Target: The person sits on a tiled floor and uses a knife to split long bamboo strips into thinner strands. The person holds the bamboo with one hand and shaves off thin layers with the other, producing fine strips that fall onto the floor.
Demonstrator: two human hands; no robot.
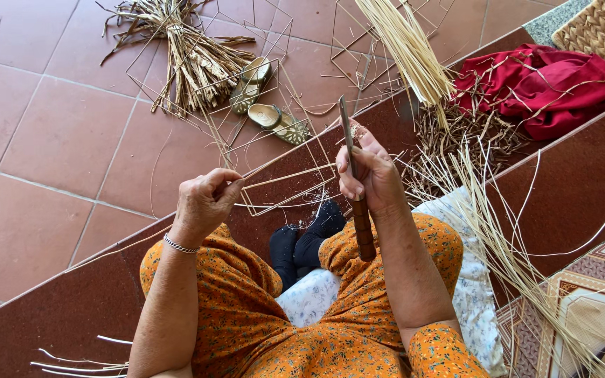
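Observation:
My right hand grips a knife with a brown wooden handle, its thin blade pointing up and away from me. My left hand pinches the near end of a thin pale reed strip that runs up to the right towards the knife. Both hands hover over my knees in orange flowered cloth, above my feet in black socks.
Bundles of straw and a pair of sandals lie on the red tile floor. Pale reeds and split strips spread to the right, near red cloth, a woven basket and a patterned mat.

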